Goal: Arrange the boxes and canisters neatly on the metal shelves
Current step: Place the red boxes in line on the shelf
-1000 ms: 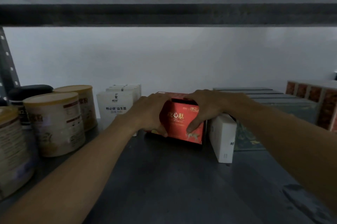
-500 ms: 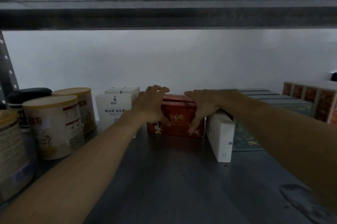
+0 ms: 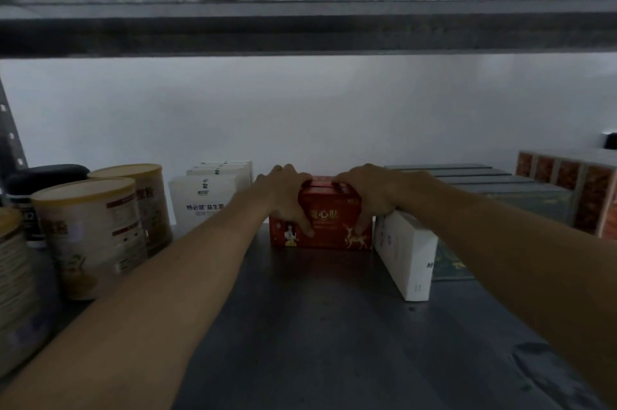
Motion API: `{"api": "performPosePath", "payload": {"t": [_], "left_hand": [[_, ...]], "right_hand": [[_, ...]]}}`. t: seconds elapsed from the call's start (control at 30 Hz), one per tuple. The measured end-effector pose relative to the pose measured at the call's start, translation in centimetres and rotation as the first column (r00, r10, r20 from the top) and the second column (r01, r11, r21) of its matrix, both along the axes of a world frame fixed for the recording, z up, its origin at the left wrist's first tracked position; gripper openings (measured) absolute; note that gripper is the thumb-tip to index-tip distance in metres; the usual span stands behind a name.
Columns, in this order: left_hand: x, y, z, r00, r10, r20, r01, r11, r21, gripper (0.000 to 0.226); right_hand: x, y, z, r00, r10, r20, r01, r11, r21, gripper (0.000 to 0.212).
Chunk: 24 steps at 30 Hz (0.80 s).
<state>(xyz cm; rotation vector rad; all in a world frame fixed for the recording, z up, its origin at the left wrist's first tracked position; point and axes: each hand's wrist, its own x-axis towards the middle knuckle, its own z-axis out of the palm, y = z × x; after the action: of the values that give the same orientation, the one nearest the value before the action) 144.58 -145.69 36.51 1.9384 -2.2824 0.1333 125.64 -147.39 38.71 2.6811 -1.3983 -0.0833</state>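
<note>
A red box (image 3: 329, 226) with gold deer art stands at the back middle of the dark metal shelf (image 3: 317, 326). My left hand (image 3: 283, 195) grips its left side and top, and my right hand (image 3: 365, 195) grips its right side and top. Touching the red box on the right is a white box (image 3: 405, 252) that angles toward me. White boxes with printed text (image 3: 207, 199) stand to the left of the red box. Cream canisters (image 3: 93, 236) fill the shelf's left end.
Grey-green flat boxes (image 3: 500, 192) and orange-patterned boxes (image 3: 587, 189) line the right back. A dark-lidded container (image 3: 40, 189) sits behind the canisters. The upper shelf's steel beam (image 3: 307, 28) hangs low overhead. A white wall closes the back.
The red box went from tilted and lifted in my hands to standing flat at the back of the shelf. Both hands followed it back and now clasp its top corners.
</note>
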Motion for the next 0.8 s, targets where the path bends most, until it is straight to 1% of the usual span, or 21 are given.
{"api": "performPosePath", "payload": {"t": [0.07,0.1,0.2,0.27,0.53,0.6,0.7,0.8], "left_hand": [[0.0,0.1,-0.2,0.999,0.023,0.04,-0.021,0.999,-0.047,0.113],[0.0,0.0,-0.3,0.999,0.024,0.034,-0.022,0.998,-0.056,0.112],[0.3,-0.1,-0.7,0.998,0.002,-0.059,-0.004,0.999,-0.035,0.11],[0.4,-0.2,-0.7,0.997,-0.011,-0.08,0.009,0.999,-0.035,0.108],[0.5,-0.2,-0.1,0.999,0.026,0.042,-0.025,0.999,-0.025,0.102],[0.5,-0.3,-0.2,0.999,0.026,0.036,-0.026,0.999,-0.024,0.1],[0.6,-0.1,-0.6,0.999,0.039,0.02,-0.039,0.999,-0.031,0.104],[0.7,0.2,-1.0,0.999,0.044,-0.009,-0.045,0.997,-0.056,0.11]], "right_hand": [[0.0,-0.1,0.0,1.0,-0.003,0.001,0.004,1.0,-0.009,0.11],[0.0,-0.1,0.0,1.0,-0.009,-0.003,0.009,1.0,-0.017,0.11],[0.2,-0.3,0.0,1.0,-0.018,-0.007,0.018,0.999,-0.035,0.11],[0.3,-0.4,0.1,1.0,-0.025,0.005,0.025,0.999,-0.025,0.11],[0.5,0.0,-0.7,0.992,-0.094,0.084,0.094,0.996,0.011,0.102],[0.4,0.4,-0.7,0.986,-0.115,0.119,0.114,0.993,0.009,0.101],[0.1,1.4,-0.3,0.97,-0.141,0.196,0.142,0.99,0.009,0.103],[-0.6,3.1,0.4,0.952,-0.122,0.279,0.12,0.992,0.023,0.107]]}}
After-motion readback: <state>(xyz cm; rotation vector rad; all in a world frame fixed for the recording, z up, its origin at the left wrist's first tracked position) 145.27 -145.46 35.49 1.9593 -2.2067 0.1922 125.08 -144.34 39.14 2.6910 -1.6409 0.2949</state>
